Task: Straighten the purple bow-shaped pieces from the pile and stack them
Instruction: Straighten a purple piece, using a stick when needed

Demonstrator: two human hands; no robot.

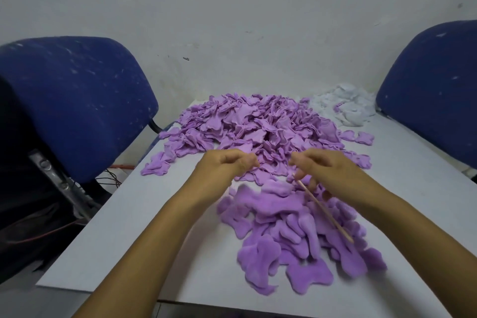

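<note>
No writing can be read; the left hand has curled fingers over the near edge of the far purple pile, holding nothing visible; the right hand pinches a thin wooden stick; the straightened pieces lie near, below both hands, on the desk.

On the white table a big pile of purple bow-shaped pieces lay at the far end, with a looser heap of fuzzier purple pieces nearer the person. The left hand, fingers curled, hovered at the pile's near edge, while the right hand pinched a thin wooden stick slanting over the near heap. White scraps sat far right, and a blue chair stood on each side.
</note>
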